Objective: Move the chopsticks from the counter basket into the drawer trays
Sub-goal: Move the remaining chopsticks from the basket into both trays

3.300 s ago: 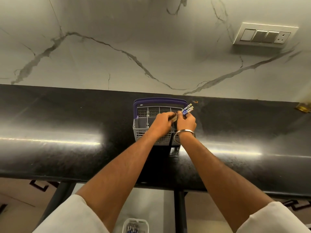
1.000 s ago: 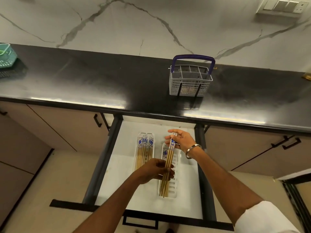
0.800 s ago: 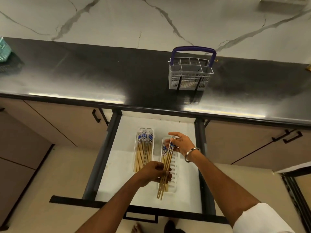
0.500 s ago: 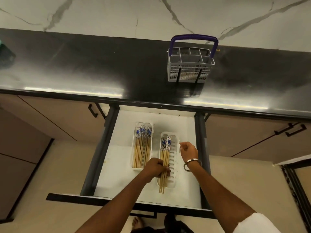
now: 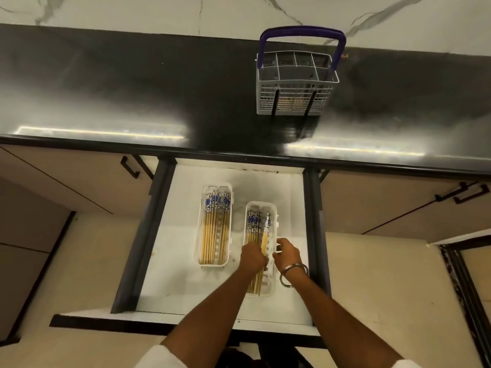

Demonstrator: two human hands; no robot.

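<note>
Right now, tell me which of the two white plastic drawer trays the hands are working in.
The right-hand white plastic tray, nearer the drawer's front; both hands meet over its chopsticks. The left tray lies untouched.

Grey wire basket (image 5: 296, 83), purple handle, upright on the black counter behind the open drawer (image 5: 186, 274) — two white trays (image 5: 215, 264) inside it side by side, each holding blue-topped bamboo chopsticks (image 5: 214, 229) lengthwise.
</note>
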